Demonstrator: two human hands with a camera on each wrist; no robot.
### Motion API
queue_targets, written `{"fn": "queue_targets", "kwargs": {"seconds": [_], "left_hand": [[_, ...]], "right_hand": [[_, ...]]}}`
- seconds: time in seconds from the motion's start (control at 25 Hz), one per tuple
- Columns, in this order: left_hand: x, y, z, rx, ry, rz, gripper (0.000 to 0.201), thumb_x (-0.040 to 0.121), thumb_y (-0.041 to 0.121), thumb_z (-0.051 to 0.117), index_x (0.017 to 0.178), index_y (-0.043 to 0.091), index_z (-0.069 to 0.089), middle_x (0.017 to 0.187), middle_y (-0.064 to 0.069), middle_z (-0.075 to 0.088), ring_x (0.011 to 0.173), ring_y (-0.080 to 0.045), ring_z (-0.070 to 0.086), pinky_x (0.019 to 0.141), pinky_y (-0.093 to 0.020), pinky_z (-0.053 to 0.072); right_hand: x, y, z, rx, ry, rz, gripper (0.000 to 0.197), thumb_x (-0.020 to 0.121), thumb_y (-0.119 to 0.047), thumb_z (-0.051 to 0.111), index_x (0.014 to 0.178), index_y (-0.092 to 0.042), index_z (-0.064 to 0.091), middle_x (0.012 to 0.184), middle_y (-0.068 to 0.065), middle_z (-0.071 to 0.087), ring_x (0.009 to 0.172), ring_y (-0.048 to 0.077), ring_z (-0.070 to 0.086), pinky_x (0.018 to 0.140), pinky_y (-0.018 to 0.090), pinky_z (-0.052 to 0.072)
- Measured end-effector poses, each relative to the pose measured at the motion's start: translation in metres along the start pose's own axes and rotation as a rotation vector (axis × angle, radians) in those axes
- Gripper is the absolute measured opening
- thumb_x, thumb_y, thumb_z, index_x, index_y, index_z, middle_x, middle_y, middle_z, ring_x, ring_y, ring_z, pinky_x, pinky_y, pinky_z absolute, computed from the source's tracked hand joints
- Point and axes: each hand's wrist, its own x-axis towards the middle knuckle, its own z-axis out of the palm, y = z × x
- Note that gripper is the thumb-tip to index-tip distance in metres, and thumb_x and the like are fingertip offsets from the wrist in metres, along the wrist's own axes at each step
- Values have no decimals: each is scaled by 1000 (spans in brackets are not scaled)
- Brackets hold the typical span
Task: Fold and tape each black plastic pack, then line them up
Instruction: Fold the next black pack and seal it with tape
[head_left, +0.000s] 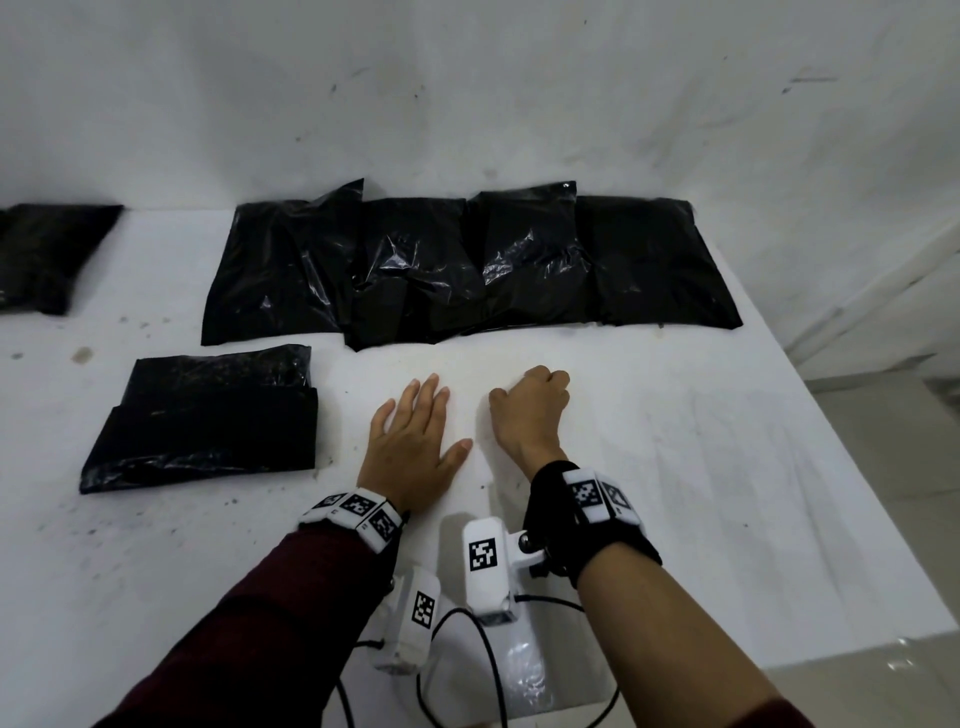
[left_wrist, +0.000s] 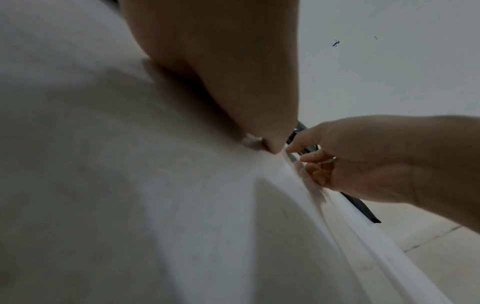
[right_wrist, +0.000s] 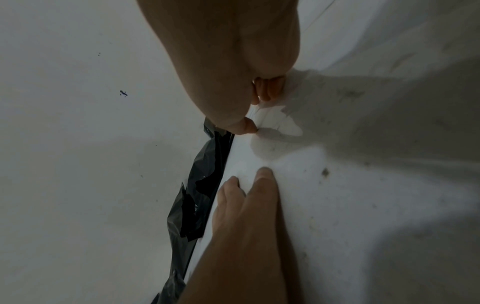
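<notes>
Head view: my left hand (head_left: 410, 452) lies flat and empty on the table (head_left: 701, 467), right hand (head_left: 530, 410) curled, contents unclear, folded pack (head_left: 208, 421) at 9 o'clock, row (head_left: 467, 265) at 12; untaped fold may spring open.

A white desk (head_left: 675, 467), smudged with dark specks and stains, stands against a white wall (head_left: 467, 93) marked with a few small dark scuffs. Pale tiled floor (head_left: 883, 415) shows past the desk's right edge. The light is dim and even.
</notes>
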Motion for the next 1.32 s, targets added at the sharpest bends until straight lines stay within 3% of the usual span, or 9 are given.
{"fn": "queue_targets", "kwargs": {"seconds": [0.16, 0.48, 0.72, 1.12, 1.32], "left_hand": [[0, -1, 0, 6, -20, 1, 88, 78, 61, 1, 147, 10, 21, 157, -5, 11, 144, -22, 10, 114, -40, 9], [0, 0, 1, -4, 22, 7, 80, 84, 57, 14, 143, 7, 33, 153, -9, 25, 141, -27, 23, 111, -44, 19], [0, 0, -1, 24, -31, -12, 88, 77, 61, -2, 149, 13, 15, 158, -3, 6, 145, -19, 4, 114, -37, 4], [-1, -2, 2, 8, 3, 3, 83, 82, 59, 6, 147, 10, 23, 156, -6, 14, 144, -23, 12, 114, -41, 10], [-1, -2, 3, 7, 24, 13, 79, 84, 57, 11, 144, 9, 29, 155, -8, 21, 143, -25, 18, 112, -43, 15]], "right_hand": [[3, 8, 0, 18, 7, -57, 35, 92, -17, 50, 121, 2, 44, 131, 16, 32, 114, 30, 39, 96, 32, 34], [-3, 16, 13, -200, 114, -231, 32, 98, -21, 38, 122, 0, 45, 132, 13, 32, 109, 26, 38, 94, 31, 33], [4, 8, 15, -78, 141, -128, 33, 94, -19, 45, 119, 2, 44, 128, 15, 36, 109, 28, 41, 89, 32, 35], [10, 6, 15, -126, 149, -117, 35, 88, -24, 50, 114, -1, 46, 122, 12, 41, 105, 27, 45, 76, 30, 38], [14, 9, 11, -106, 106, -160, 38, 89, -22, 50, 121, -3, 44, 128, 10, 37, 103, 28, 45, 74, 28, 34]]}}
